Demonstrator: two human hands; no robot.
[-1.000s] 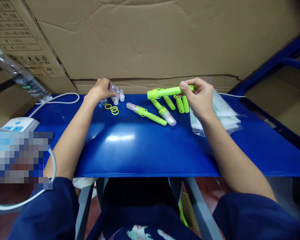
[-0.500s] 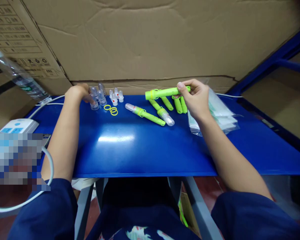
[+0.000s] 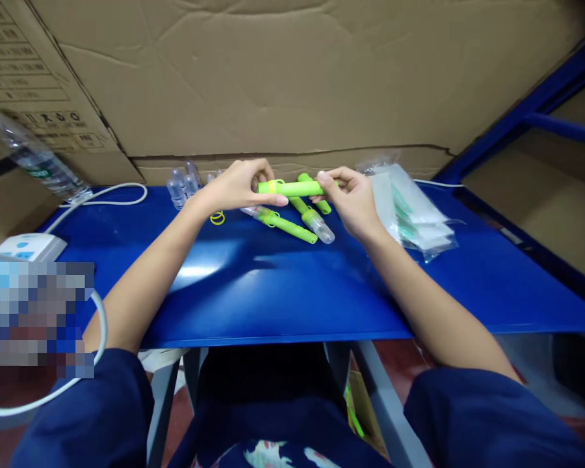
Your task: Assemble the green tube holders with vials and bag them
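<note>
A lime-green plastic tube (image 3: 299,189) with a yellow ring near its left end lies level between my two hands, above the table. My right hand (image 3: 348,198) pinches its right end between thumb and fingers. Around the left end closes my left hand (image 3: 236,186), thumb along the near side; its palm is hidden, so I cannot tell if a cap is inside. Below lie a green stick with a clear tip (image 3: 292,229) and another clear-tipped stick (image 3: 319,224). Several clear caps (image 3: 178,192) stand left of my left hand, beside yellow rings (image 3: 217,218).
Clear plastic bags (image 3: 422,214) lie on the blue table (image 3: 283,292) at right. At left are a white power strip (image 3: 34,247), a cable (image 3: 107,198) and a leaning water bottle (image 3: 39,159). Cardboard (image 3: 273,84) walls the back.
My left hand has come from the clear caps rightward to the green tube's left end. My right hand has brought the tube a little left and slightly lower.
</note>
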